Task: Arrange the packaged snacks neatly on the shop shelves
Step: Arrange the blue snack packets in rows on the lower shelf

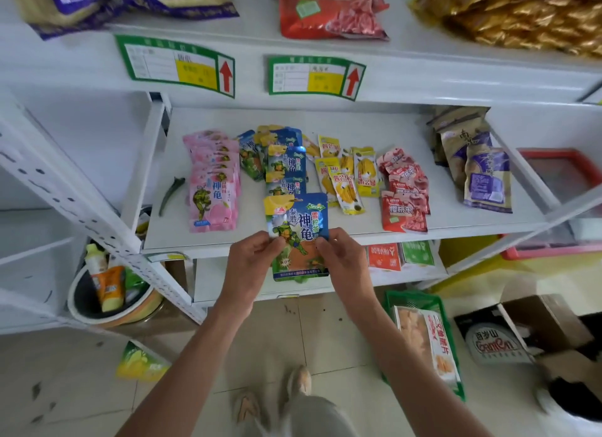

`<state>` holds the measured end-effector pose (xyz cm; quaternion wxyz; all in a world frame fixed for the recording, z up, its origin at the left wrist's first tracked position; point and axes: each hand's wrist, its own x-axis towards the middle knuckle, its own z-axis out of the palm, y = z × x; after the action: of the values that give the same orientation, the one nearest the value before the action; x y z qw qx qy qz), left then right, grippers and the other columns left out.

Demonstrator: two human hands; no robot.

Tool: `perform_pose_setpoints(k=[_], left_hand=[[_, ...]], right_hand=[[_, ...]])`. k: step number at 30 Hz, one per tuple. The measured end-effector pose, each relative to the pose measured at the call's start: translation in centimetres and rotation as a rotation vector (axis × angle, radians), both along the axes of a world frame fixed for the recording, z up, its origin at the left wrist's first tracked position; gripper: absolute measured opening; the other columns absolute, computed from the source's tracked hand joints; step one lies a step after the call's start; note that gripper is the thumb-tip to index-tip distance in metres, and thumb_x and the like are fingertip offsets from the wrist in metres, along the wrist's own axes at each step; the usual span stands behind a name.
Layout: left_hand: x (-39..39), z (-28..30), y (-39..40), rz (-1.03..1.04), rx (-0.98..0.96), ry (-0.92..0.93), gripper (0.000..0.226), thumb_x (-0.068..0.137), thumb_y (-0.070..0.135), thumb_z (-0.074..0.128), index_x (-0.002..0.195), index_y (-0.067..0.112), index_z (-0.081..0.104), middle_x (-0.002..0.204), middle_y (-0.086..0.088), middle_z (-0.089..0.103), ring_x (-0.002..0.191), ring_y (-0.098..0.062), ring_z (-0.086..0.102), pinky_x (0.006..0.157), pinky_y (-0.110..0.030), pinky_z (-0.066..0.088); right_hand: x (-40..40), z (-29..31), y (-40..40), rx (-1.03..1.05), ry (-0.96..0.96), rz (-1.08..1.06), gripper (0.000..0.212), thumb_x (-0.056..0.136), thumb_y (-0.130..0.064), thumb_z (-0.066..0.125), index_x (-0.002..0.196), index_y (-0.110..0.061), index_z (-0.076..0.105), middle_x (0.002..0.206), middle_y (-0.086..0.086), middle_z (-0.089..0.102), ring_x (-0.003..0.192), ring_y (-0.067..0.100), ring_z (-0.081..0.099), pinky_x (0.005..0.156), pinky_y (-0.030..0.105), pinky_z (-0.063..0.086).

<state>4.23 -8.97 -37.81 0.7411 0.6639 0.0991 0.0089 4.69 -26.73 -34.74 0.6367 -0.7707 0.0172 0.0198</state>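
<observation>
A blue turtle-print snack packet point(298, 221) is held over the front edge of the white middle shelf point(456, 221). My left hand point(250, 264) pinches its lower left side and my right hand point(342, 260) pinches its lower right side. Behind it a row of the same blue packets point(286, 166) runs toward the back. To the left lies a pink packet row point(213, 185). Yellow packets point(348, 179) lie loosely to the right, then a red packet row point(404, 192) and purple bags point(479, 172).
A dark clip point(171, 192) lies at the shelf's left. The upper shelf carries purple, red point(329, 10) and gold bags. On the floor are a bucket of bottles point(107, 293), a green crate point(423, 339), a cardboard box point(527, 332) and a fallen yellow packet point(140, 361).
</observation>
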Motion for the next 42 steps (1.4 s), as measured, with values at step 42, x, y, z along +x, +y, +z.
perform_pose_setpoints(k=[42], left_hand=[[-0.7,9.7,-3.5,0.136,0.043,-0.163,0.032,0.096,0.021,0.073,0.087,-0.008,0.066,0.076,-0.012,0.063,0.074,-0.013,0.058,0.068,-0.02,0.053]], right_hand=[[2.5,7.5,-3.2,0.07,-0.187,0.199,0.026,0.108,-0.011,0.055,0.084,-0.014,0.066,0.065,-0.016,0.064,0.062,0.001,0.057,0.062,0.017,0.046]])
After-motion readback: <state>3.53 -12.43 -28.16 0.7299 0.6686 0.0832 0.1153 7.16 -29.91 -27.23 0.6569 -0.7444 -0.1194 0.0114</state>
